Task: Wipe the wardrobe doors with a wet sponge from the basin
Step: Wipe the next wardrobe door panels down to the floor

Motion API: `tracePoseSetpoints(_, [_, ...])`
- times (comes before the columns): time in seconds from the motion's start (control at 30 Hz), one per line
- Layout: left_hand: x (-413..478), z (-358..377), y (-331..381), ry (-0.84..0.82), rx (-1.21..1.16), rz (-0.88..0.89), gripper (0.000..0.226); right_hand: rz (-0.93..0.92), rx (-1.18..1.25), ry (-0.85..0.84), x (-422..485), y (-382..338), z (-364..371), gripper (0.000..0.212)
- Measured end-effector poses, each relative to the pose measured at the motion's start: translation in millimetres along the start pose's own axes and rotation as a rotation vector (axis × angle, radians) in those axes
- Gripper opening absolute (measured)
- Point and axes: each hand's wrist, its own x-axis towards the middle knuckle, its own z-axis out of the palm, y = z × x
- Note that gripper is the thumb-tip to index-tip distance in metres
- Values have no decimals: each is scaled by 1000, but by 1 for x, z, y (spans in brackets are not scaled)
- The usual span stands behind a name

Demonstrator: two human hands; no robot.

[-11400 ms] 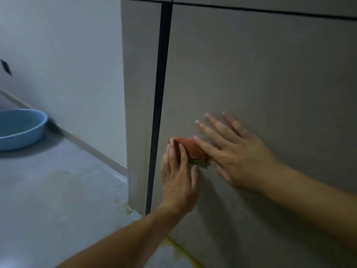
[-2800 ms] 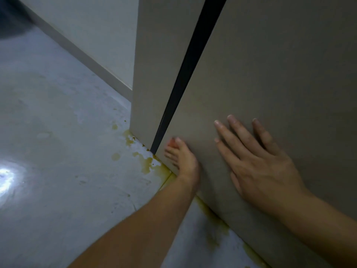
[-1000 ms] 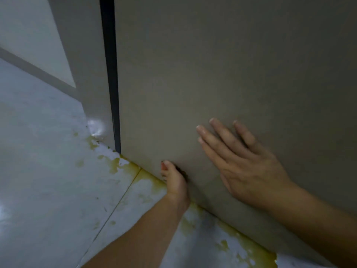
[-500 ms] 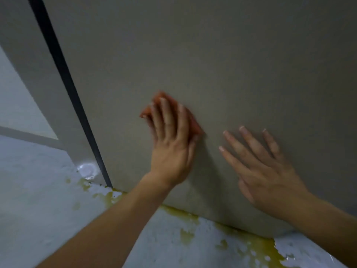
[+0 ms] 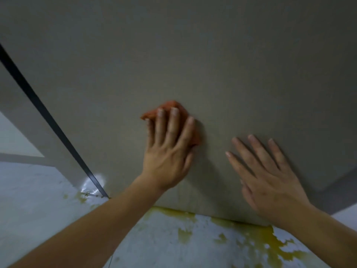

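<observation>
The grey wardrobe door (image 5: 193,55) fills most of the view. My left hand (image 5: 170,149) presses an orange sponge (image 5: 152,113) flat against the lower part of the door with straight fingers; most of the sponge is hidden under the hand. My right hand (image 5: 270,175) lies flat on the door to the right of it, fingers spread, holding nothing. The basin is out of view.
A black vertical gap (image 5: 48,117) separates this door from the panel on the left. Yellow stains (image 5: 260,240) spread over the pale floor (image 5: 38,209) along the door's bottom edge. A wet glint (image 5: 92,182) shows at the foot of the gap.
My left hand rose with the sponge from the door's bottom edge to higher on the panel and slid a little right. The right hand stayed flat on the door.
</observation>
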Motion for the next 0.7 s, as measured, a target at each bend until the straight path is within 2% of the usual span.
tracePoseSetpoints(0.07, [0,7,28,-52,35,135,83,53,41,-13,-16,1,2,77])
tracePoseSetpoints(0.17, [1,2,53,-122,57,194,86,131,145,-14,-35,-8,1,71])
tracePoseSetpoints(0.23, [1,-18,49,-153,9,228,85,143,236,0,-40,-22,-2,68])
tracePoseSetpoints(0.3, [4,-46,33,-155,-108,285,74,113,348,36,-33,-41,-7,65])
tracePoseSetpoints(0.4, [17,-84,2,-164,-158,241,60,112,438,107,-1,-65,-16,60])
tracePoseSetpoints(0.47, [26,-98,-14,-167,-115,219,57,186,430,169,27,-78,-19,60])
tracePoseSetpoints(0.6, [28,-97,-35,-203,-54,311,65,362,319,220,72,-93,0,72])
tracePoseSetpoints(0.7, [26,-86,-40,-200,-60,336,71,514,245,295,76,-98,25,68])
